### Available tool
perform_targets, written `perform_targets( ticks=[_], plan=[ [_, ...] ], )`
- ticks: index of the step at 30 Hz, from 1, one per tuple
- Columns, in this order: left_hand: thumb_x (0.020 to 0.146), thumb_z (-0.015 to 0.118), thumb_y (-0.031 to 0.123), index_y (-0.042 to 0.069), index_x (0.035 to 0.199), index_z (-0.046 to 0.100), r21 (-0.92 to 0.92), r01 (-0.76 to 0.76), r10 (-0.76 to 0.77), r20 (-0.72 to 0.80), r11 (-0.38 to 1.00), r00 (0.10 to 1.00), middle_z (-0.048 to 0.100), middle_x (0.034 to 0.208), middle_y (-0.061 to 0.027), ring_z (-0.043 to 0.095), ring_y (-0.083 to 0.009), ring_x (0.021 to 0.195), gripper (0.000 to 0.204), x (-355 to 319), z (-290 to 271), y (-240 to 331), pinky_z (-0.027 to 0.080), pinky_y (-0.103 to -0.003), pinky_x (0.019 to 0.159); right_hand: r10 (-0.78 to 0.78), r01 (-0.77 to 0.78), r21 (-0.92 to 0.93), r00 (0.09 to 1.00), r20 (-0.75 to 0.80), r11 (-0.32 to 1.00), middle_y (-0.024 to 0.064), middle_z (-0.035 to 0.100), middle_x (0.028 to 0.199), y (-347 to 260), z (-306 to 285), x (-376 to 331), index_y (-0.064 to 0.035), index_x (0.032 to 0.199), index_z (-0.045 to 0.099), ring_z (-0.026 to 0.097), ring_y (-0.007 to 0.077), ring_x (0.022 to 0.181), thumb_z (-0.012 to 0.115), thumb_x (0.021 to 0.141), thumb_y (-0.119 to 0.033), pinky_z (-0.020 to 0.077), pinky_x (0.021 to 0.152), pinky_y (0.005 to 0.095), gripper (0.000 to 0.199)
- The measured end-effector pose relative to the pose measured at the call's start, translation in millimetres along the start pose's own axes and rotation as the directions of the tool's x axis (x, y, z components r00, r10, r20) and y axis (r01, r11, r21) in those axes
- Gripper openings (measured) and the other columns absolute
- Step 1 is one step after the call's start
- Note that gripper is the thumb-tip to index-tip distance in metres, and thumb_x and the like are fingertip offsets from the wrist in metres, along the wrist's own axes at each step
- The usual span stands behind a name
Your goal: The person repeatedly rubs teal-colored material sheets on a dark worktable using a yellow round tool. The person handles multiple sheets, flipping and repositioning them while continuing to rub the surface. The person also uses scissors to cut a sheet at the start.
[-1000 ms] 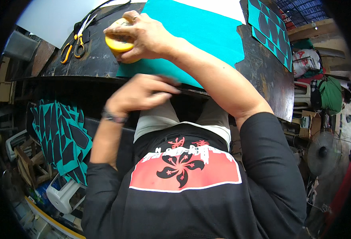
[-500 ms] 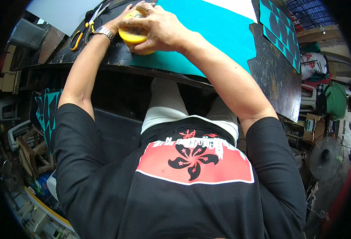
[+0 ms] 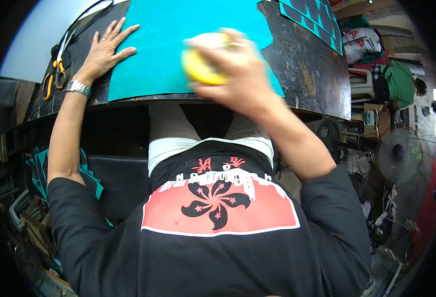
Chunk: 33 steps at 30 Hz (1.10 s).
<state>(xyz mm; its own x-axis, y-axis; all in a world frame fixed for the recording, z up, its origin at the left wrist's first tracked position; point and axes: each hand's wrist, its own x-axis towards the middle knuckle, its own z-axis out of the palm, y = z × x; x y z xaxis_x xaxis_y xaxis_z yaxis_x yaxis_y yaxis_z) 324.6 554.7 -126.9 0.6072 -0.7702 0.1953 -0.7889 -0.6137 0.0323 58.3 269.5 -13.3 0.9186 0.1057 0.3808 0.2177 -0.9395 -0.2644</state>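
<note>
My left hand (image 3: 104,53) lies with its fingers spread at the left edge of a teal sheet (image 3: 161,54); the fingertips reach onto the sheet. Over the sheet's middle, my right hand (image 3: 242,67) grips a thick, round yellow thing (image 3: 198,68) from its right side. Motion blurs both the right hand and the yellow thing, so I cannot tell whether it touches the sheet. To the left of my left hand, scissors (image 3: 57,67) with yellow and black handles rest on the table, blades pointing away.
The dark, worn table (image 3: 304,69) ends at a near edge before my lap. At the far right lies a teal sheet with black shapes (image 3: 317,22). A pale panel (image 3: 27,44) stands at the left. Teal cut pieces (image 3: 40,168) are below left; a fan (image 3: 398,151) is at the right.
My hands were close together at the yellow thing near the sheet's left side. The right hand has carried it right across the sheet; the left now lies spread and apart. The view has also shifted.
</note>
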Motion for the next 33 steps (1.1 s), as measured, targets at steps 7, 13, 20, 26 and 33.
perform_targets(
  ticks=[7, 13, 20, 26, 33],
  plan=[
    [0.098, 0.041, 0.068, 0.047, 0.149, 0.045, -0.115, 0.102, -0.103, -0.006, 0.988, 0.995, 0.027, 0.167, -0.0008, 0.017, -0.0249, 0.156, 0.055, 6.5, 0.5, 7.8, 0.005, -0.065, 0.123, 0.328, -0.36, -0.129, 0.919, -0.217, 0.924, 0.0202, 0.066, 0.122, 80.3, -70.2, -90.8, -0.0214, 0.132, 0.068, 0.058, 0.0366, 0.117, 0.085, 0.07, -0.04, 0.0509, 0.1, 0.047, 0.067],
    [0.106, 0.034, 0.055, 0.042, 0.147, 0.047, -0.087, 0.207, -0.212, -0.051, 0.974, 0.976, 0.029, 0.167, -0.0045, 0.019, -0.0261, 0.156, 0.045, 5.5, 5.6, 33.5, 0.007, -0.064, 0.123, 0.117, -0.165, -0.359, 0.982, -0.15, 0.919, 0.027, 0.059, 0.132, 15.4, -3.4, 16.9, -0.0257, 0.126, 0.07, 0.06, 0.043, 0.109, 0.086, 0.067, -0.041, 0.058, 0.086, 0.0438, 0.063],
    [0.105, 0.034, 0.059, 0.041, 0.148, 0.046, -0.066, 0.206, -0.21, -0.074, 0.976, 0.975, 0.029, 0.166, -0.0054, 0.019, -0.026, 0.156, 0.048, 2.8, 2.9, 39.1, 0.008, -0.063, 0.124, 0.26, -0.253, -0.21, 0.965, 0.01, 0.945, 0.0201, 0.06, 0.12, 48.5, -80.2, 20.5, -0.0233, 0.131, 0.068, 0.068, 0.035, 0.102, 0.086, 0.071, -0.049, 0.0581, 0.087, 0.0456, 0.068],
    [0.104, 0.034, 0.059, 0.039, 0.149, 0.044, -0.006, 0.208, -0.207, -0.082, 0.978, 0.975, 0.028, 0.167, -0.0058, 0.019, -0.0265, 0.156, 0.05, 2.8, 3.0, 45.4, 0.007, -0.067, 0.122, 0.157, -0.17, -0.016, 0.942, -0.296, 0.985, 0.0178, 0.06, 0.122, 60.5, -59.0, 4.3, -0.0151, 0.13, 0.069, 0.065, 0.0313, 0.104, 0.085, 0.07, -0.052, 0.0556, 0.092, 0.041, 0.072],
    [0.097, 0.055, 0.053, 0.036, 0.155, 0.039, 0.046, 0.16, -0.159, -0.033, 0.986, 0.987, 0.024, 0.168, -0.0076, 0.019, -0.0288, 0.156, 0.063, -0.5, 4.4, 34.3, 0.013, -0.067, 0.119, -0.007, 0.023, 0.11, 0.99, -0.14, 0.994, 0.0293, 0.054, 0.135, -60.7, 61.1, 67.6, -0.0261, 0.128, 0.068, 0.06, 0.0451, 0.104, 0.089, 0.061, -0.042, 0.0587, 0.082, 0.0486, 0.072]
  ],
)
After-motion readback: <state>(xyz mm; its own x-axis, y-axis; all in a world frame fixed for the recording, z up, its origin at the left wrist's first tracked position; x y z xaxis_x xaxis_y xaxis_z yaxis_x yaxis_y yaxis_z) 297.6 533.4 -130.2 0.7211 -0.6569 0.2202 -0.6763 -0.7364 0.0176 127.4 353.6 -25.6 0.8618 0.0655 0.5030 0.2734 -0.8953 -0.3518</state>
